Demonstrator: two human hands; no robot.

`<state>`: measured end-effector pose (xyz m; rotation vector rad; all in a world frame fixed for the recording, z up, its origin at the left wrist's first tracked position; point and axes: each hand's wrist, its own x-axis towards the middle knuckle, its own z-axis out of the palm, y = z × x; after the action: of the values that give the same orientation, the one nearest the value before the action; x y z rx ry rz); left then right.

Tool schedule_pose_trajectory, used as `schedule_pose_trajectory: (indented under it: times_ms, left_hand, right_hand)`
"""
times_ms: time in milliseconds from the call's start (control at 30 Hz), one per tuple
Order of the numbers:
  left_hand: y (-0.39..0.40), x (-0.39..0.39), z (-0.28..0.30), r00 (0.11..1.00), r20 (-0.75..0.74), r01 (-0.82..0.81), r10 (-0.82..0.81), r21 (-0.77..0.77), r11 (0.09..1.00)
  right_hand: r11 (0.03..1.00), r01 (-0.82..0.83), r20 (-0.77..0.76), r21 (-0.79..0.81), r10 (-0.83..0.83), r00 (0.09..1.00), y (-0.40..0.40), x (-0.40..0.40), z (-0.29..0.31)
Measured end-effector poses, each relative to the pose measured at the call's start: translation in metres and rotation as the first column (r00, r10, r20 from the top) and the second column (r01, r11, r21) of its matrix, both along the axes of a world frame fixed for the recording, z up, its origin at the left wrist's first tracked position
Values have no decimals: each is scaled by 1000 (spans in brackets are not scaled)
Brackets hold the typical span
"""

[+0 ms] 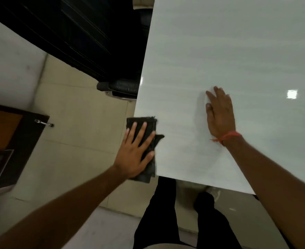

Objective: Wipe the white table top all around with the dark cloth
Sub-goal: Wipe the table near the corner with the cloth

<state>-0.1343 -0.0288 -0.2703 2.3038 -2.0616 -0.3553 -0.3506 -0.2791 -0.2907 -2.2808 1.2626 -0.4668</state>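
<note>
Flat and spread, that's the left hand (pixel 136 150), fingers apart and pressed down on the dark cloth (pixel 149 141), no closed grip here, just an open palm pinning the folded fabric. And look where that cloth sits: right at the left edge of the white table (pixel 229 51), near the corner closest to the person, part of it on the glossy top and part hanging past the edge over the floor. A small flap of it pokes out to the right beside the forefinger.

Over to the right hand (pixel 220 114), and it's open too, palm down on the bare table top, fingers together and pointing away from the body, holding nothing. It lies well apart from the cloth. A red thread (pixel 228 136) is tied round that wrist.

On the table surface, a bright square reflection (pixel 292 94) shines further right. No writing, brand or label can be read anywhere.

Below the table's near edge, the person's legs in dark trousers (pixel 159 221) stand on the pale tiled floor (pixel 76 114). At the left, a dark-framed wooden cabinet door (pixel 13 141) with a metal handle (pixel 43 123), and beyond the table edge a black chair (pixel 123 86).
</note>
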Motion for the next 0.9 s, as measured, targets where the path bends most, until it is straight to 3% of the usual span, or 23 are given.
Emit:
schedule_pose_trajectory:
  times_ms: [133, 267, 400, 500, 633, 767, 900]
  left_hand:
    - [0, -45, 3, 993, 7, -116, 116, 27, 993]
    - [-44, -136, -1, 999, -28, -16, 15, -24, 1000]
    - [-98, -269, -5, 989, -133, 57, -72, -114, 992]
    - [-115, -329, -5, 980, -180, 74, -90, -94, 993]
    - [-94, -288, -10, 984, -106, 133, -141, -81, 988]
    - [-60, -211, -7, 999, -14, -32, 31, -34, 999]
    - [-88, -257, -9, 999, -37, -2, 0, -66, 998]
  right_hand:
    - [997, -54, 88, 51, 49, 995, 21, -32, 5]
    - [992, -45, 149, 116, 27, 989, 24, -89, 10]
    - [995, 97, 93, 28, -99, 991, 4, -192, 2]
    - [977, 203, -36, -61, -205, 978, -23, -271, -1]
    - [958, 238, -166, -159, -264, 950, -38, -306, -1]
    - [955, 246, -175, -168, -275, 945, -36, -301, -3]
    - [955, 252, -139, -153, -273, 952, -37, -303, -5]
